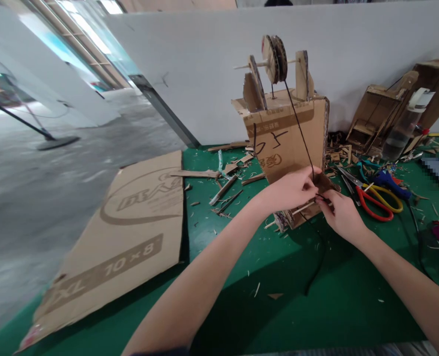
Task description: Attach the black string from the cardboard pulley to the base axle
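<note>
Room between forearms, apparently, save black cord

Bare left forearm and right forearm rise from bottom and lower right, left hand and right hand pinching close together right of centre.

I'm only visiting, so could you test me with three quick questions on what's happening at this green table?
1. True or false: the scissors lie on the green table, right of the cardboard box.
2. What do the left hand and right hand both pinch?
a) scissors
b) black cord
c) bottle
3. Fill in: above the box, the black cord meets a round cardboard ____.

Key: 1. True. 2. b. 3. Wheel.
</note>
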Tool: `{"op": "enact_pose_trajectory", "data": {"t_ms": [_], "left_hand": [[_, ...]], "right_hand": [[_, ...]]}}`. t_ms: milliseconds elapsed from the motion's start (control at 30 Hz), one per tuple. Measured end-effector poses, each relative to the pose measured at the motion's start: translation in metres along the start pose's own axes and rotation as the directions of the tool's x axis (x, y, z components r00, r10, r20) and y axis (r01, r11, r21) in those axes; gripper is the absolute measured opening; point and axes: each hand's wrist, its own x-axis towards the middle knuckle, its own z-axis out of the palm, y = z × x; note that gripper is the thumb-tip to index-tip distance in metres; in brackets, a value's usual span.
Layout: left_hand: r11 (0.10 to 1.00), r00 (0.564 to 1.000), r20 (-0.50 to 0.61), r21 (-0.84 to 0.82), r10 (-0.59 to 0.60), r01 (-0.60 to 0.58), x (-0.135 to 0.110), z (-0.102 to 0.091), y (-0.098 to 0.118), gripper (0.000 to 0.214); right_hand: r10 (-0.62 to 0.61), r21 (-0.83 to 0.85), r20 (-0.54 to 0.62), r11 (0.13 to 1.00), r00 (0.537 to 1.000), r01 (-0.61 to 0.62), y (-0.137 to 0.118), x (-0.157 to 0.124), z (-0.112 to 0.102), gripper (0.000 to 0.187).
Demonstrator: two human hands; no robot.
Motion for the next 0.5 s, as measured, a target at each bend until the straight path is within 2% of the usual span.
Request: {"op": "enact_pose_trajectory", "data": {"t_ms": [67,133,233,300,500], "left_hand": [[0.994,0.998,-0.058,0.109,-0.003,0.009,0.003,0.001,-0.008,0.04],[0.984,0.999,-0.051,0.177,0.001,0.009,0.007,0.003,-0.014,0.034],[0.983,0.995,0.092,0.175,0.048,-0.063,0.012,0.007,-0.017,0.028],[0.986,0.987,0.15,0.144,0.06,-0.082,0.015,0.007,-0.017,0.025],[0.978,0.997,0.074,0.205,0.022,-0.037,0.013,0.006,-0.021,0.023]], "right_hand": [[0.017,0.01,0.024,1.0,1.0,-0.017,0.002,0.0,-0.002,0.019],[0.029,0.026,0.054,0.999,0.998,-0.03,0.004,-0.001,-0.003,0.019],[0.031,0.061,0.055,0.998,0.998,-0.035,0.006,0.0,-0.005,0.02],[0.029,0.09,0.023,0.995,0.999,-0.031,0.007,0.001,-0.005,0.02],[0.073,0.34,-0.051,0.939,0.996,-0.052,0.011,0.003,0.0,0.017]]}}
